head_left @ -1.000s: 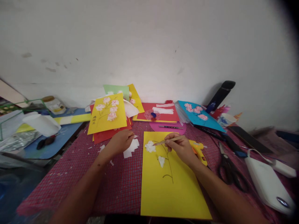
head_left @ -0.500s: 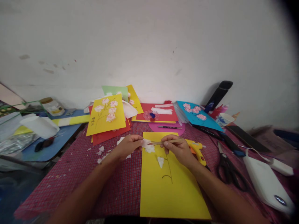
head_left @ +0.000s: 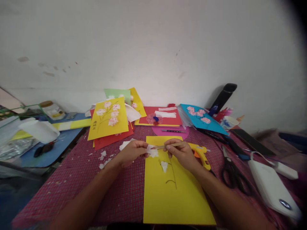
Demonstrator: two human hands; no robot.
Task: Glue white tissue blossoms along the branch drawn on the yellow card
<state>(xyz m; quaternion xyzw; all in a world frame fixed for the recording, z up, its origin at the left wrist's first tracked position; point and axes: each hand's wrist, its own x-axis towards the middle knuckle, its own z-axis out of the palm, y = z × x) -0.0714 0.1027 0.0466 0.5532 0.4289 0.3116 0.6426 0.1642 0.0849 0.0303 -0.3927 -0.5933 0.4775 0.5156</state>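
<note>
My left hand (head_left: pixel 134 151) pinches a small piece of white tissue paper (head_left: pixel 153 151) above the top left of a yellow sheet (head_left: pixel 177 204). Between the fingers of my right hand (head_left: pixel 179 153) is a thin light-brown stick (head_left: pixel 174 145), its tip reaching to the tissue paper. On the yellow sheet are dark drawn stem lines and one white paper petal (head_left: pixel 164 166). Beside my right hand lies a yellow glue gun (head_left: pixel 203 156), partly hidden. Torn white paper scraps (head_left: pixel 103 155) are scattered left of my left hand.
Yellow card with pink paper flowers (head_left: pixel 109 119) leans at the back left. A blue flower card (head_left: pixel 203 119) stands back right. Black scissors (head_left: pixel 233 174) and a white power bank (head_left: pixel 271 185) lie right. A purple disc (head_left: pixel 157 131) carries a pen (head_left: pixel 173 131).
The view has shifted slightly. Both hands stay almost in place, with the stick's tip still at the tissue paper.
</note>
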